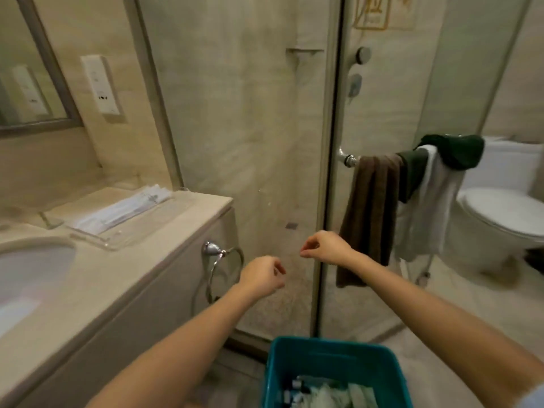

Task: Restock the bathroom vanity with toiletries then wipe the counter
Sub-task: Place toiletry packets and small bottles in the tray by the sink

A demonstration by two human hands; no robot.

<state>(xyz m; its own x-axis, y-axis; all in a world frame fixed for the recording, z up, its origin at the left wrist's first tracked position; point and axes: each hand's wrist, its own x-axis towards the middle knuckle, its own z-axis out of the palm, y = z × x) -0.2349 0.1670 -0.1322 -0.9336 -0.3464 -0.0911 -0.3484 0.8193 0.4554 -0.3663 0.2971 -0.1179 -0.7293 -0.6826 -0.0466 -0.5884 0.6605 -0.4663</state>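
Restocking stage, we reckon: left hand and right hand hover mid-frame, loosely curled, empty. Next we'd dip into the bin, bottom centre, for toiletries.

1. Dim, warm yellowish light fills the room, and the shadows are soft and faint.
2. Blur smears everything, the counter edge especially.
3. The shower door frame bows toward the view's edges.
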